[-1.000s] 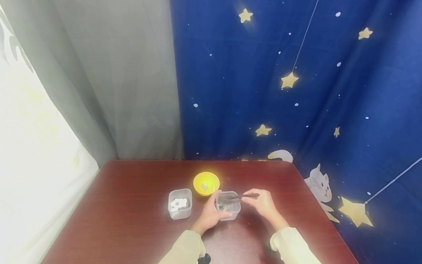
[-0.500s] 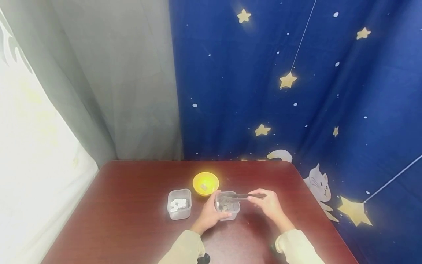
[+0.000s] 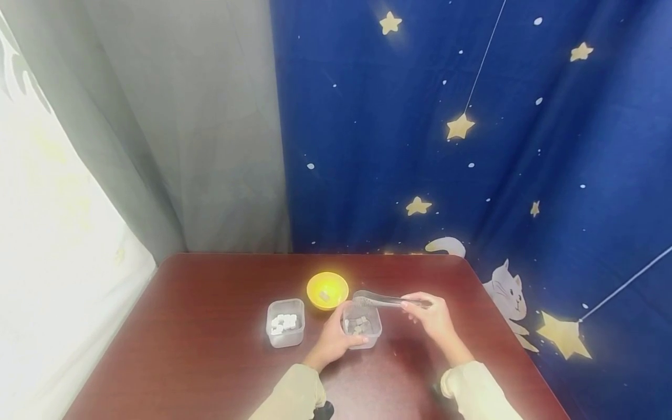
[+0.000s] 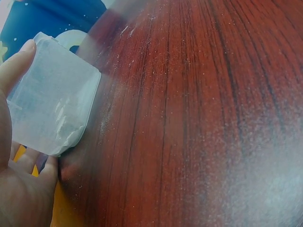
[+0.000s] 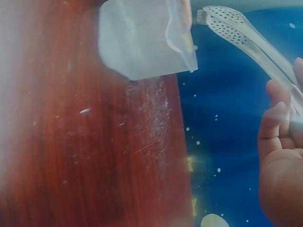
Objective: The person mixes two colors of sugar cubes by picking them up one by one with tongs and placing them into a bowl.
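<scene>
My left hand [image 3: 332,343] holds a clear square plastic tub [image 4: 52,94] by its sides, thumb on one side and fingers on the other. Several grey-brown cubes [image 3: 360,322] lie inside it. In my right hand [image 3: 434,318] is a pair of metal tongs [image 3: 387,300] with perforated ends. The right wrist view shows a small grey-brown cube [image 5: 202,17] pinched at their tips. In the head view the tongs' tips are above the tub's far rim, near the yellow bowl [image 3: 312,295], which has a small greyish piece at its bottom.
A second clear tub [image 3: 286,342] with several white cubes stands left of the held tub. All sit on a dark red wooden table [image 3: 210,326]. Grey and blue star-patterned curtains [image 3: 367,146] hang behind the table.
My right hand has drawn the tongs up out of the tub, and their tips now stand above its far rim with a cube between them. The left hand stays on the tub.
</scene>
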Tool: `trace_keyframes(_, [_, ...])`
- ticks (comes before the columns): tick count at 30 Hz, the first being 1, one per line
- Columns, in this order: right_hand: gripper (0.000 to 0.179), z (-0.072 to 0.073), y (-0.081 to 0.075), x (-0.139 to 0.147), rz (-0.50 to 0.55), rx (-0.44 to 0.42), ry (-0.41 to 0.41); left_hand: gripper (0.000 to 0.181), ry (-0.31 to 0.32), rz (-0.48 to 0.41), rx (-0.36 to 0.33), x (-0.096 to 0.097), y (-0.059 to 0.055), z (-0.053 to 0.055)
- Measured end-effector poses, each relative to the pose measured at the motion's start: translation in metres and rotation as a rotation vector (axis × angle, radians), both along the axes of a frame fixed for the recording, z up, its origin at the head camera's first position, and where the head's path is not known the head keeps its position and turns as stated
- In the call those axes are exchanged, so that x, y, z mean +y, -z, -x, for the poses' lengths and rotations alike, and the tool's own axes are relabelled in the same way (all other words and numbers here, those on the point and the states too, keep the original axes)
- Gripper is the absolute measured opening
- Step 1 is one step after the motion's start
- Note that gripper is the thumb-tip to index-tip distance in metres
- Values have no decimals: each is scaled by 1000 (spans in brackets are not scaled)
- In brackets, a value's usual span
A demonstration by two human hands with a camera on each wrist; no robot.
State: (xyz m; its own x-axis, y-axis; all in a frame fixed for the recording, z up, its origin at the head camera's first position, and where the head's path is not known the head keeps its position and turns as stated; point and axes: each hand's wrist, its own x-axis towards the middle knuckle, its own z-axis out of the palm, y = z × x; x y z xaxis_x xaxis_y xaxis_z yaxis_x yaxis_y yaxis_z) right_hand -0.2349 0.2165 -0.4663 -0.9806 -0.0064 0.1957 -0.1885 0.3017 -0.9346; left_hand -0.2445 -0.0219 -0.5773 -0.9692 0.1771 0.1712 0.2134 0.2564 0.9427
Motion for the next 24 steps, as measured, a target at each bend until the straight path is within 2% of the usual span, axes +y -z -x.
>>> trace_keyframes(8, [18, 7, -9, -11, 75, 63, -27, 97, 4, 6, -30, 0, 1, 1])
trace_keyframes(18, [19, 17, -20, -33, 189, 120, 29, 97, -3, 17, -30, 1, 3, 1])
trace_keyframes(24, [20, 38, -7, -36, 244, 133, 76, 97, -4, 12, -17, 0, 4, 2])
